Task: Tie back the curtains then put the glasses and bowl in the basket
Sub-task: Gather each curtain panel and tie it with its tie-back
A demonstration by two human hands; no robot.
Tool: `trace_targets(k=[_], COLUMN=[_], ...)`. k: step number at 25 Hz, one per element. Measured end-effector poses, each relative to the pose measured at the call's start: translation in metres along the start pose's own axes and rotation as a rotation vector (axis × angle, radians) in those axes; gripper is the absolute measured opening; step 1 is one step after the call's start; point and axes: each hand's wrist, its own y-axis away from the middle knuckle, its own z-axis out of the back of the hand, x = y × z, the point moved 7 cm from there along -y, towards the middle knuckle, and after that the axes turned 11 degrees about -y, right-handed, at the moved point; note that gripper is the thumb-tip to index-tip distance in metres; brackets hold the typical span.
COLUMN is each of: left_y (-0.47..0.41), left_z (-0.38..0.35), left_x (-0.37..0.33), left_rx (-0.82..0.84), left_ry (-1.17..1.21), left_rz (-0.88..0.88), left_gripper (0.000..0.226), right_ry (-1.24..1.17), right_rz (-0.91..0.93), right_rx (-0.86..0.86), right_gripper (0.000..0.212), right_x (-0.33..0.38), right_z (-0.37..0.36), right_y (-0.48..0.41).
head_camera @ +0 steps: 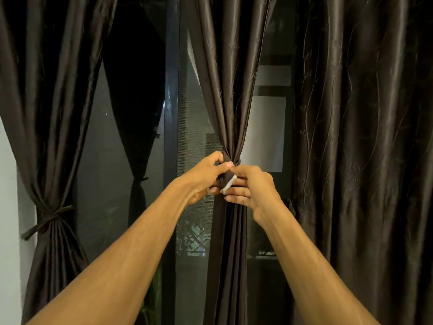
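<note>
A dark brown, glossy satin curtain panel [230, 90] hangs at the centre, gathered into a narrow waist where both hands meet. The left hand [206, 178], coming in from 7 o'clock, is closed around the bunched folds, thumb across the front and fingertips curled behind the cloth, out of sight. The right hand [248, 187], reaching from 5 o'clock, pinches a small white tab [228, 183] at the end of a dark fabric tie-back band [235, 160] wrapped around the gather; most of the band is hidden by the fingers and blends with the curtain, so how it fastens cannot be made out.

At 9 o'clock, a second brown curtain [54, 113] is already cinched with a knotted tie [50, 219]. At 3 o'clock, a third brown curtain with embroidered vine lines [358, 137] hangs loose, its top and bottom cut off. Between panels the dark window glass [131, 102] shows dim reflections. Glasses, bowl and basket lie outside the view.
</note>
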Motion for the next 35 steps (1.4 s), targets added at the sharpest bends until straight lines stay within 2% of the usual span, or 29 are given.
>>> trace_targets(k=[2, 4, 6, 8, 12, 16, 20, 23, 25, 27, 29, 31, 33, 35], left_y=[-0.003, -0.006, -0.009, -0.01, -0.009, -0.003, 0.003, -0.001, -0.003, -0.005, -0.007, -0.007, -0.007, -0.006], left_z=[0.001, 0.003, 0.005, 0.005, 0.01, 0.012, 0.006, 0.003, 0.001, 0.0, -0.001, 0.001, 0.0, -0.003], left_x=[0.001, 0.001, 0.0, -0.001, -0.002, 0.001, 0.011, 0.012, 0.01, 0.011, 0.016, 0.021, 0.023, 0.022], left_rx=[-0.01, -0.028, -0.037, -0.025, 0.021, 0.043, -0.012, -0.072, -0.117, -0.168, -0.218, -0.28, -0.311, -0.298], left_ry=[-0.026, -0.064, -0.123, -0.161, -0.129, 0.04, 0.263, 0.284, 0.258, 0.265, 0.313, 0.375, 0.455, 0.532], left_rz=[0.013, 0.019, 0.011, 0.015, 0.07, 0.135, 0.201, 0.217, 0.197, 0.144, 0.09, 0.054, 0.025, 0.0], left_gripper=[0.017, 0.014, 0.014, 0.015, 0.024, 0.031, 0.023, 0.018, 0.024, 0.033, 0.027, 0.013, 0.012, 0.015], right_ry=[0.106, 0.226, 0.359, 0.541, 0.864, 1.115, 1.33, 1.39, 1.404, 1.424, 1.362, 1.188, 0.944, 0.804], right_rz=[0.011, 0.072, 0.194, 0.378, 0.684, 0.803, 0.884, 0.949, 0.99, 0.918, 0.826, 0.659, 0.476, 0.395], right_rx=[0.063, 0.07, 0.034, 0.029, 0.055, -0.061, -0.133, -0.16, -0.193, -0.177, -0.145, -0.105, -0.068, -0.068], right_gripper=[0.021, 0.037, 0.057, 0.061, 0.048, 0.016, 0.015, 0.013, 0.012, 0.012, 0.017, 0.022, 0.016, 0.022], right_x=[0.002, 0.003, 0.004, 0.01, 0.014, 0.016, 0.021, 0.022, 0.022, 0.024, 0.028, 0.031, 0.026, 0.025], right_z=[-0.002, -0.003, -0.002, -0.008, -0.024, -0.03, -0.03, -0.029, -0.026, -0.024, -0.022, -0.016, -0.007, 0.0], right_y=[0.003, 0.005, 0.006, 0.009, 0.012, 0.012, 0.005, 0.001, 0.004, 0.005, 0.004, -0.001, -0.008, -0.017])
